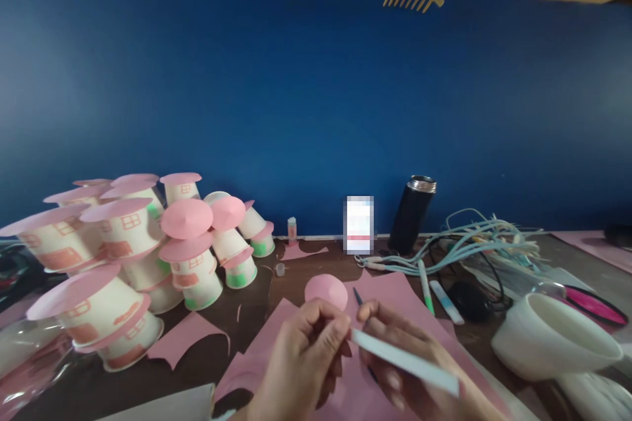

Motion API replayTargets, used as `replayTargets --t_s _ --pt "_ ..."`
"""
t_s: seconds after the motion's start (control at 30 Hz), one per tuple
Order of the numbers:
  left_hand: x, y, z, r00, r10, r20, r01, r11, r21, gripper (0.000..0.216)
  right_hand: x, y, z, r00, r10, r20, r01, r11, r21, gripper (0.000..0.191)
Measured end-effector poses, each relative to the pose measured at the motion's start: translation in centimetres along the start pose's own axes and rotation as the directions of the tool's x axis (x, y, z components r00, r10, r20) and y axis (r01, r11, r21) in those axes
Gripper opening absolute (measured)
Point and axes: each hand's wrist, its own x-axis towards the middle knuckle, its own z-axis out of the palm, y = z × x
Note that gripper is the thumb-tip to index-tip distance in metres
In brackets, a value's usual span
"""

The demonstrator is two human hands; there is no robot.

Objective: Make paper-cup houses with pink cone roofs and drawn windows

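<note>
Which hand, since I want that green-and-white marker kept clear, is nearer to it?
Right: the right hand is slightly left of the green-and-white marker and closer to the camera; the left hand is farther left.

Dim, soft light for you here: the blue wall sinks to deep navy mid-span, with a paler sheen out on both sides. Above the dark tabletop's far edge, that upright screen blazes white, masked in coarse pixel blocks. Glare streaks the clear plastic by the near left corner. Wide-angle stretch tips the leftmost cups outward; your left hand and right hand look slightly soft.
</note>
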Motion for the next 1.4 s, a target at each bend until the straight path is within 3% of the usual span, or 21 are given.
replayTargets --t_s 0.07,0.13,0.27,0.37,0.47,0.57,0.63,0.7,0.8,0.83,0.9,1.0,1.13,1.27,1.4 --pt "0.3 0.0 -0.2 0.998 0.005 -0.065 -0.008 0.999 -0.036 0.04 0.2 0.6 0.0 0.996 -0.092 0.002 0.092 0.994 0.058 0.027" --pt "0.4 0.0 -0.2 0.996 0.039 -0.083 -0.039 0.999 -0.002 0.04 0.3 0.9 0.0 0.989 -0.147 -0.009 0.147 0.989 0.008 0.032" --pt "-0.1 -0.1 0.0 0.992 0.128 0.022 -0.129 0.949 0.287 0.036 0.3 1.3 -0.1 0.967 -0.232 -0.108 0.209 0.959 -0.193 0.037" --pt "-0.6 -0.3 -0.2 0.959 0.232 0.161 -0.282 0.766 0.578 0.032 0.4 1.6 -0.4 0.961 -0.234 -0.145 0.196 0.951 -0.239 0.041" --pt "-0.9 -0.9 -0.5 0.93 0.254 0.265 -0.364 0.553 0.749 0.028 0.7 1.4 -1.1 0.95 -0.228 -0.213 0.185 0.962 -0.202 0.043" --pt "-1.0 -1.5 -0.7 0.908 0.316 0.277 -0.403 0.468 0.787 0.026 1.1 0.1 -2.5 0.862 -0.304 -0.406 0.286 0.952 -0.106 0.04" --pt "-0.7 -1.6 -1.0 0.884 0.422 0.2 -0.404 0.477 0.78 0.025 1.4 -0.8 -3.5 0.772 -0.389 -0.502 0.396 0.913 -0.098 0.039" --pt "0.0 -1.2 -1.8 0.839 0.543 0.037 -0.363 0.507 0.782 0.025 1.7 -1.1 -4.3 0.717 -0.454 -0.529 0.437 0.884 -0.166 0.038" --pt "1.8 -0.3 -4.0 0.768 0.616 -0.174 -0.212 0.501 0.839 0.027 2.2 -0.2 -4.5 0.719 -0.463 -0.518 0.398 0.886 -0.24 0.039" --pt "2.4 0.0 -4.9 0.777 0.597 -0.199 -0.125 0.456 0.881 0.029 2.3 0.3 -4.4 0.723 -0.463 -0.512 0.38 0.886 -0.264 0.039" --pt "3.5 0.2 -6.5 0.863 0.464 -0.201 0.046 0.325 0.945 0.033 2.7 1.2 -4.3 0.726 -0.473 -0.499 0.351 0.879 -0.322 0.04" --pt "4.2 0.0 -7.8 0.929 0.309 -0.205 0.165 0.15 0.975 0.039 3.1 1.9 -4.2 0.733 -0.494 -0.468 0.304 0.853 -0.425 0.042" --pt "3.9 -0.4 -7.9 0.933 0.304 -0.191 0.176 0.077 0.981 0.041 3.3 2.6 -4.1 0.776 -0.505 -0.378 0.253 0.798 -0.547 0.04" --pt "3.4 0.1 -7.4 0.94 0.326 -0.102 0.132 -0.07 0.989 0.04 3.3 3.5 -3.9 0.809 -0.515 -0.285 0.224 0.716 -0.661 0.032" --pt "3.0 0.4 -6.6 0.975 0.215 -0.059 0.072 -0.05 0.996 0.037 3.5 3.9 -3.5 0.834 -0.504 -0.224 0.202 0.657 -0.726 0.037"
